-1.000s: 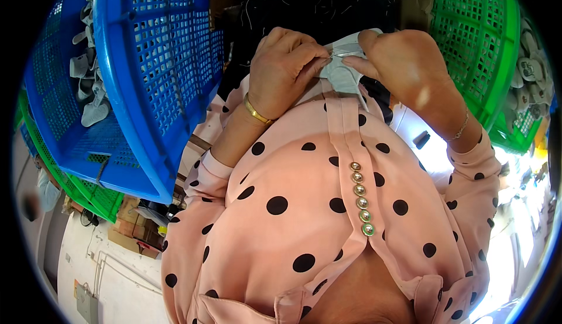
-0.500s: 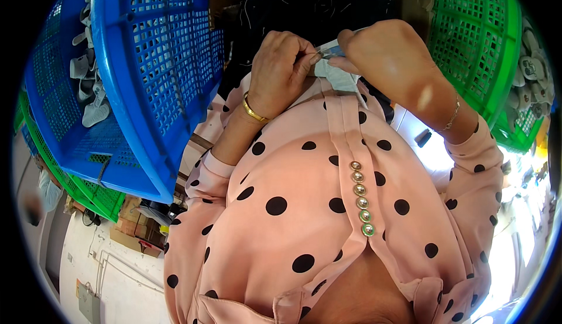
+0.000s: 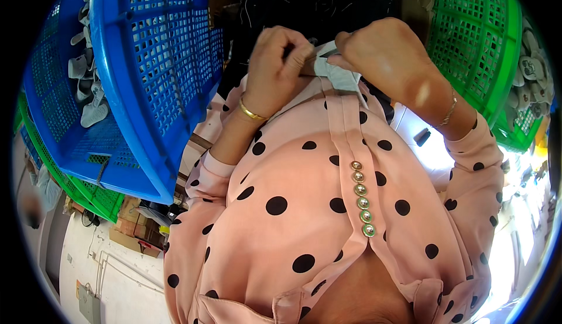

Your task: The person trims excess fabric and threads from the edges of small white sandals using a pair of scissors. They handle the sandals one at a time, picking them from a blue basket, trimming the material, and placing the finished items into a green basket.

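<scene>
In front of my belly, my right hand (image 3: 383,52) is closed on a small white piece of cloth (image 3: 342,80). Its fingertips are mostly hidden behind the back of the hand, and a pale strip shows beside the thumb. To the left, my left hand (image 3: 276,69) is curled, thumb and forefinger bent toward each other, a short gap away from the white cloth. Whether anything thin, such as a thread, is between those fingers cannot be made out. Dark fabric (image 3: 328,2) strewn with loose white threads lies beyond both hands.
A tall blue plastic basket (image 3: 108,78) stands close on my left, with small white shoe-like pieces (image 3: 93,113) inside. On my right is a green basket (image 3: 468,49) holding similar white pieces (image 3: 531,72). Cardboard boxes (image 3: 132,230) sit farther back at the left.
My left hand has drawn slightly left and away from the white cloth, widening the space between the hands. My right hand keeps the cloth and has barely shifted.
</scene>
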Motion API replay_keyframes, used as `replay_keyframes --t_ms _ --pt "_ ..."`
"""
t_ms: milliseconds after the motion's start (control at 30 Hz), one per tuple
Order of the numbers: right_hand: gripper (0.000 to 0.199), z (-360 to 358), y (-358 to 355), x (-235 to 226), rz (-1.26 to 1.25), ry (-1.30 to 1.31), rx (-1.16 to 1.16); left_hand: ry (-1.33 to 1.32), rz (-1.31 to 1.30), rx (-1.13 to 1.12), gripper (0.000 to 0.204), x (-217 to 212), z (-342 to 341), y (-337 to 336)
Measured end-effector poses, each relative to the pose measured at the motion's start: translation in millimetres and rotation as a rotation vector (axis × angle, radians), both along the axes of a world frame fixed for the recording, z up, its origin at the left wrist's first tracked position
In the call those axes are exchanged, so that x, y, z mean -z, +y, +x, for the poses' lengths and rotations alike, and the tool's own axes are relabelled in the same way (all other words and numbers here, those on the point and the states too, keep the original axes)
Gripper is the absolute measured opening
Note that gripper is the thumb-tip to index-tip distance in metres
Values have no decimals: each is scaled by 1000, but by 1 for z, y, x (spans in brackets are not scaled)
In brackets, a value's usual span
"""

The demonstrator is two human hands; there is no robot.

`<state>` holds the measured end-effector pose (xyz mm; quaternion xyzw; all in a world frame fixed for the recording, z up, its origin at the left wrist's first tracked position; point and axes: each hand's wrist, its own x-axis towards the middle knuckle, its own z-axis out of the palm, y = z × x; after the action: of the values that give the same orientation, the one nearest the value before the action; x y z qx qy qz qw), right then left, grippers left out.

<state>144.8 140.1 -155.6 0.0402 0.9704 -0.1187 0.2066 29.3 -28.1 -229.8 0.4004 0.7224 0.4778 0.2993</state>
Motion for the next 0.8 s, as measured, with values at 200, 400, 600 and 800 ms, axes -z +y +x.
replay_keyframes --t_ms 200,400,600,800 --pt "41 7 11 -6 -34 -70 99 926 -131 -73 29 -12 -40 -11" --pt "38 6 10 -9 -13 -80 42 636 -76 100 23 -25 -17 -12" --pt "38 4 5 -3 30 -32 -23 603 24 166 16 -15 0 -6" --pt "28 3 1 1 41 27 -25 704 92 143 13 -15 4 -2"
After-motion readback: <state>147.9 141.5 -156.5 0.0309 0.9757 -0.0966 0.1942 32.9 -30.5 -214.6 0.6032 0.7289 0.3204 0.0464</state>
